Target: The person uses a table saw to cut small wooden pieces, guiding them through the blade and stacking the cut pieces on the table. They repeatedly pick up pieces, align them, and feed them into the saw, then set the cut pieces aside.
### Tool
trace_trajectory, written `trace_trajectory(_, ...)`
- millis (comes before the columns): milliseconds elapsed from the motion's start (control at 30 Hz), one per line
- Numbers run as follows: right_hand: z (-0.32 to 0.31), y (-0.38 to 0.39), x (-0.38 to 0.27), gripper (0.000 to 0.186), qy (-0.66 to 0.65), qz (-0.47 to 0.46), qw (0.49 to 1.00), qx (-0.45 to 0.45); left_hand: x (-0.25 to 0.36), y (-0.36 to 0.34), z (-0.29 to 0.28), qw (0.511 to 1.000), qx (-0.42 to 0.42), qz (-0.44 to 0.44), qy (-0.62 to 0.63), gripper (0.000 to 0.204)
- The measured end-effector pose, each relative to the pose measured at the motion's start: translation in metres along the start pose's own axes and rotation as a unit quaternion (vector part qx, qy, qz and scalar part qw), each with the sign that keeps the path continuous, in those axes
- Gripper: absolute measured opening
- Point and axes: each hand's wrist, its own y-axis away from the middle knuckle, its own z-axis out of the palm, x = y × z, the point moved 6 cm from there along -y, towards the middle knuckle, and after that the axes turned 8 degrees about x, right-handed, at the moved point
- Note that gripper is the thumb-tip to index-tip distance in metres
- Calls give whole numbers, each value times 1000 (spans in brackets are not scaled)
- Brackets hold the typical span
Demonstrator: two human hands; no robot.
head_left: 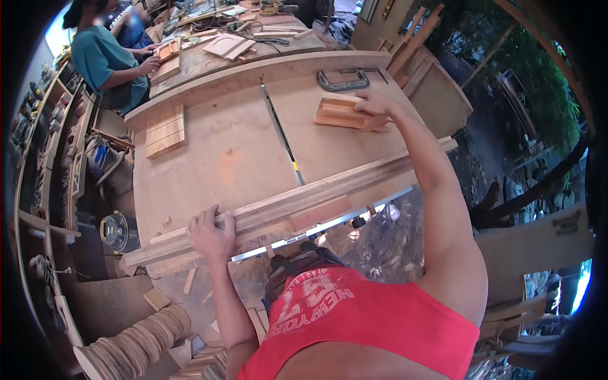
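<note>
Boards (337, 113) lie at one o'clock in my view, right hand (376, 106) grasping their right end, left hand (212, 235) draped loosely over the rail (342, 185) at eight; they should be light, stiff, barely slippery; best held by the long edges.

Remotely, I am noting a red sleeveless shirt (380, 323); white printing (310, 305) is crossing its front; dark clothing (308, 254) is showing beyond.
</note>
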Motion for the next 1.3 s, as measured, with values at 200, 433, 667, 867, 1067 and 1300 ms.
trace_trajectory(200, -19, 16, 1, 51, 57, -16, 998, 21, -1, 0, 11, 999, -8, -26, 39, 33)
trace_trajectory(433, -140, 98, -36, 48, -278, -114, 953, 33, 133, -22, -14, 894, 62, -106, 430, 86)
trace_trajectory(667, -153, 267, 98, 58, -429, -160, 888, 42, 468, 66, 68, 639, -60, -38, 766, 86)
trace_trajectory(867, -148, 412, 293, 77, -344, -17, 892, 293, 662, 203, 149, 712, -200, -157, 654, 55)
trace_trajectory(1067, -186, 452, 405, 51, -193, 142, 844, 480, 815, 288, 198, 649, -390, -128, 640, 62)
trace_trajectory(1300, -198, 384, 528, 50, -226, 201, 853, 425, 907, 266, 278, 661, -322, -84, 673, 99)
